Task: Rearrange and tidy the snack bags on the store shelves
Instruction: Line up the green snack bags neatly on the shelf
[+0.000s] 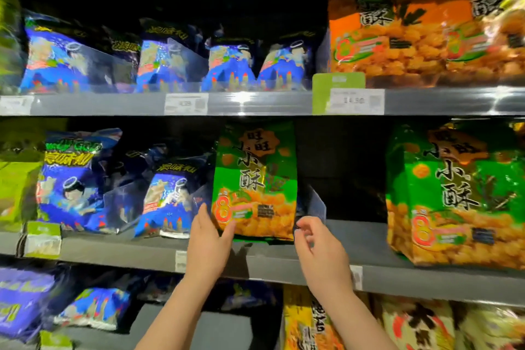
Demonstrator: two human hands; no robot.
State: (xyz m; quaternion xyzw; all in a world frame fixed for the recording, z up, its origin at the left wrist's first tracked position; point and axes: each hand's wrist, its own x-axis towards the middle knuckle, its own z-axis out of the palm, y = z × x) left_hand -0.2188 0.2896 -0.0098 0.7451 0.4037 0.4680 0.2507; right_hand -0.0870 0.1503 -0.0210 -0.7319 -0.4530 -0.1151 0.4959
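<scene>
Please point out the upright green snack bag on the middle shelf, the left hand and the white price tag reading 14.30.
Upright green snack bag (255,179): head view, front panel centre.
Left hand (208,244): head view, back of hand.
White price tag (356,101): head view, tag face.

We see two bare forearms, with no sleeves reaching the wrists. The left hand (208,247) and right hand (321,253) wear no gloves, and we can make out no rings or watch.
</scene>
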